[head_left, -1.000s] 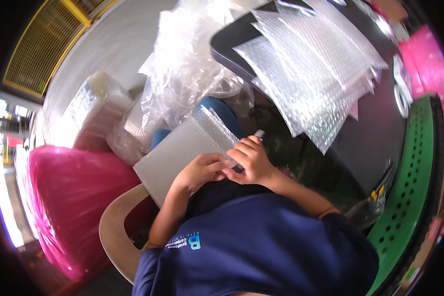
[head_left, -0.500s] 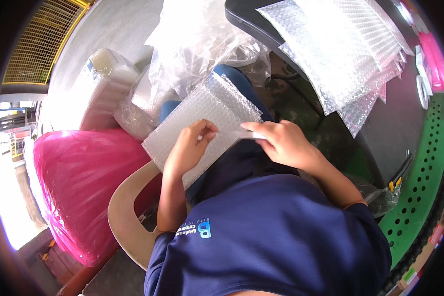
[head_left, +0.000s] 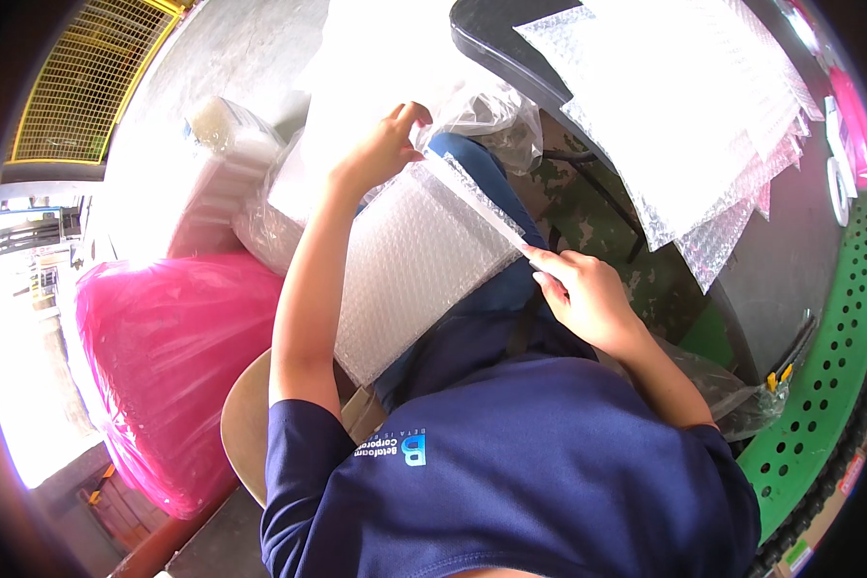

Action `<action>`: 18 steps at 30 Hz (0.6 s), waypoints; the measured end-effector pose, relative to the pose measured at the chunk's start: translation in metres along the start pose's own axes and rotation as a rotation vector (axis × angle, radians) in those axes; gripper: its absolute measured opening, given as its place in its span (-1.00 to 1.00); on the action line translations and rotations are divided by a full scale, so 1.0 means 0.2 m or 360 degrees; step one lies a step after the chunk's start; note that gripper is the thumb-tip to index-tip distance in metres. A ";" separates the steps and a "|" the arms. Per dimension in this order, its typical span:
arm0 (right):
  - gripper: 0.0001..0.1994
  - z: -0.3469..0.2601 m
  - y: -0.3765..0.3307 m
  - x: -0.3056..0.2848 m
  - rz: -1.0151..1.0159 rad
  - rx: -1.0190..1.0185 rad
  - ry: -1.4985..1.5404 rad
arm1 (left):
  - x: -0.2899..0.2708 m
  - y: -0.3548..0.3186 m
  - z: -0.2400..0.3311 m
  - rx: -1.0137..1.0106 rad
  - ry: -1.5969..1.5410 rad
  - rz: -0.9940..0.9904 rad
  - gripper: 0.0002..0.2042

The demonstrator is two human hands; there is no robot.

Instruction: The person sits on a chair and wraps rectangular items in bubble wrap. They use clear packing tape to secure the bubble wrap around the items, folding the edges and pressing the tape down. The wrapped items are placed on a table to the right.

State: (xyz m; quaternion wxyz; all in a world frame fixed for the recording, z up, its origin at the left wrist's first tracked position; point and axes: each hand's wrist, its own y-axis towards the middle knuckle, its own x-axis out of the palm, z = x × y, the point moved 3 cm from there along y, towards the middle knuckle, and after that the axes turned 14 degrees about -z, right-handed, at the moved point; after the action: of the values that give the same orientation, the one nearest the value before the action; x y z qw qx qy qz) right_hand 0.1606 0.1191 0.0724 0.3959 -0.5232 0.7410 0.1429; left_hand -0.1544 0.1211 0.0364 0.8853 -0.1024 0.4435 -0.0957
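Note:
A clear bubble-wrap pouch [head_left: 419,260] lies slanted across my lap. Along its upper right edge runs a narrow whitish strip [head_left: 477,204], which looks like tape or a liner. My right hand [head_left: 588,297] pinches the strip's lower end between thumb and fingers at the pouch's right corner. At the upper end, my left hand [head_left: 387,144] is held with thumb and index finger apart, the thumb close to the pouch's top corner. Glare washes out the area behind the left hand, so whether it touches the strip is hard to see.
More bubble-wrap pouches [head_left: 674,106] are piled on a dark table [head_left: 775,279] at right, near a white tape roll [head_left: 837,191]. Clear plastic bags [head_left: 496,120] lie ahead. At left stand a full pink bag [head_left: 178,376] and a wrapped white stack [head_left: 226,173]. A green perforated strip [head_left: 819,376] borders the right.
My left hand has moved up and away from my right, and its fingers have parted. The right hand has shifted slightly right and down. The strip now lies along the pouch's edge.

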 end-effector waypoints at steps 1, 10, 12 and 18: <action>-0.65 -0.01 0.01 0.00 -0.0009 0.0021 -0.0019 | 0.01 0.04 -0.02 0.0001 0.0007 -0.0054 -0.59; -0.64 0.01 0.06 0.02 -0.0071 0.0089 -0.0060 | 0.05 0.18 -0.08 -0.0108 0.0041 -0.0203 -0.61; -0.64 0.02 0.07 0.02 -0.0089 0.0098 -0.0073 | 0.06 0.18 -0.08 -0.0098 0.0055 -0.0189 -0.61; -0.65 0.05 0.08 0.03 -0.0093 0.0124 -0.0122 | 0.06 0.18 -0.07 -0.0153 0.0056 -0.0207 -0.61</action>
State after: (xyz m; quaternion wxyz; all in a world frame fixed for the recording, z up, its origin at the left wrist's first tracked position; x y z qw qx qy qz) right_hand 0.1501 0.1276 0.0579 0.4481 -0.5230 0.7147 0.1223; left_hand -0.1560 0.1511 0.0083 0.8633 -0.1716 0.4554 -0.1334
